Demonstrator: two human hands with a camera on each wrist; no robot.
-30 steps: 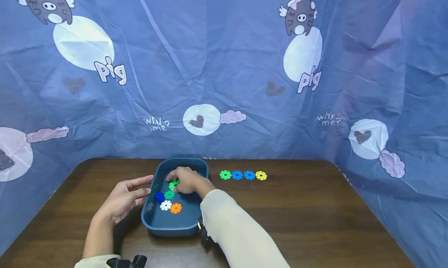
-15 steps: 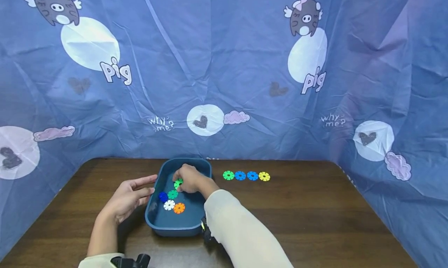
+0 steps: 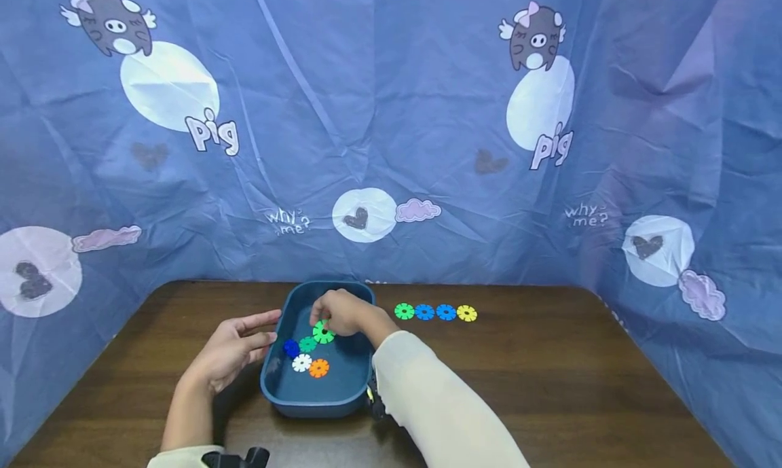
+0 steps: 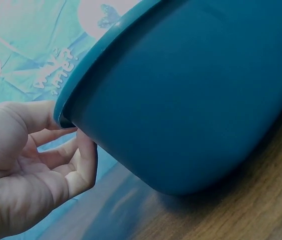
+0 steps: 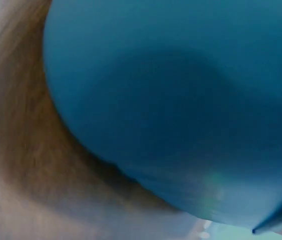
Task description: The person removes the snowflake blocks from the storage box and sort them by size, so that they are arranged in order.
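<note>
A blue-grey plastic bin (image 3: pixel 318 390) sits on the wooden table. Inside it my right hand (image 3: pixel 347 313) pinches a bright green snowflake disc (image 3: pixel 324 333) by its upper edge, tilted up. Nearby in the bin lie a dark blue disc (image 3: pixel 291 348), a teal-green disc (image 3: pixel 307 344), a white disc (image 3: pixel 302 363) and an orange disc (image 3: pixel 319 368). My left hand (image 3: pixel 235 349) touches the bin's left side from outside, fingers extended. In the left wrist view, that hand (image 4: pixel 40 160) meets the rim and outer wall. The right wrist view shows only the bin's wall (image 5: pixel 156 115), not the fingers.
Right of the bin, a row of notched discs lies near the table's far edge: a green one (image 3: pixel 404 311), two blue ones (image 3: pixel 435 312) and a yellow one (image 3: pixel 467 313). A blue printed cloth (image 3: pixel 391 115) hangs behind the table (image 3: pixel 550 373).
The right hand has drawn the bright green disc slightly up and toward the near side, and more of it shows. The left hand stays at the bin. The head view has shifted a little.
</note>
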